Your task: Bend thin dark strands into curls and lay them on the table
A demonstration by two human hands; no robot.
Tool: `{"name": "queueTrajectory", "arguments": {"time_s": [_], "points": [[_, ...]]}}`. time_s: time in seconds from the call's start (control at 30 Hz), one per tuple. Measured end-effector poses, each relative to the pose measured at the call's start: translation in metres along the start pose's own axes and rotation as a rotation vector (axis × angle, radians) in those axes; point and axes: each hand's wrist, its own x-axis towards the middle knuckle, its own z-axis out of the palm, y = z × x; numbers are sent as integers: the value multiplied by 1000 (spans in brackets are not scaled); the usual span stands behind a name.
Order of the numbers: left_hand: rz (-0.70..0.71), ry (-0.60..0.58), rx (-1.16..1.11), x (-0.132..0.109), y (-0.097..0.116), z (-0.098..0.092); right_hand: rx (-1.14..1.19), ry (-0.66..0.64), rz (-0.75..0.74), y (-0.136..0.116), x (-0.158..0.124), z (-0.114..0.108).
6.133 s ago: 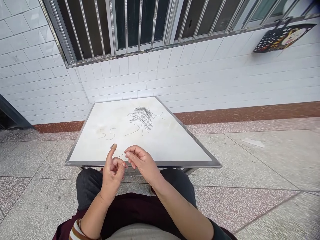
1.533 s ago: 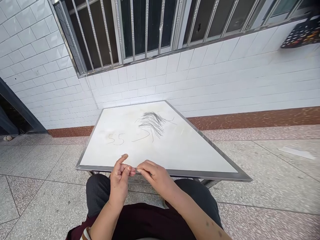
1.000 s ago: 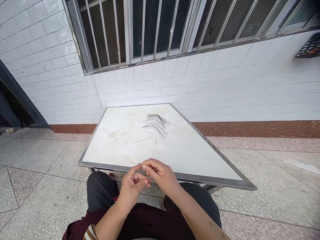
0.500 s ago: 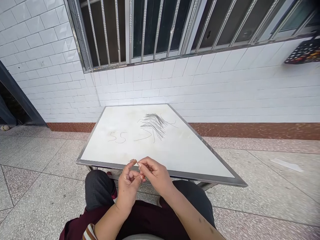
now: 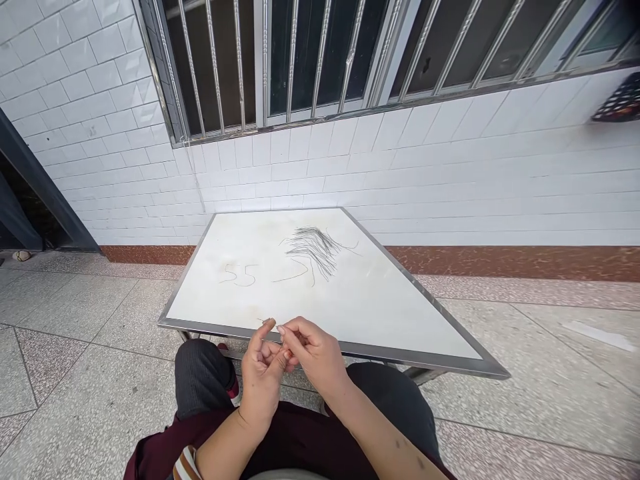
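Above the table's near edge, my left hand [image 5: 263, 377] and my right hand [image 5: 315, 350] meet, fingertips close together. The left index finger points up with a tan covering [image 5: 269, 324] at its tip, while thumb and another finger are pinched. A fine dark strand [image 5: 261, 321] shows beside that fingertip. My right thumb and index finger pinch next to it; what both pinches hold is too small to make out. Farther back on the white tabletop [image 5: 400, 313] lies a fanned bunch of thin dark strands [image 5: 315, 247]. Curved strands [image 5: 240, 274] to its left resemble two fives.
The table has a grey metal rim [image 5: 435, 363] and stands by a white tiled wall [image 5: 450, 173] under a barred window [image 5: 330, 60]. My knees [image 5: 200, 377] are below its near edge. A white strip [image 5: 600, 335] lies on the floor at right.
The view has shifted slightly, so the table and wall sit a little farther right. Both hands stay together, with only small finger movement.
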Motion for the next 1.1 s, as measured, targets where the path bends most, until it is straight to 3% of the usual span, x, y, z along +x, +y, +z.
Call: {"name": "queueTrajectory", "arguments": {"time_s": [0.13, 0.6, 0.87, 1.1], "points": [[-67, -13, -4, 0, 3, 0, -13, -23, -16, 3, 3, -3], [-79, -61, -27, -3, 1, -2, 17, -81, -15, 12, 8, -11], [-67, 7, -24, -3, 6, -3, -33, -104, -13, 15, 6, -14], [13, 107, -8, 3, 10, -9, -21, -208, 56, 19, 3, -12]]}}
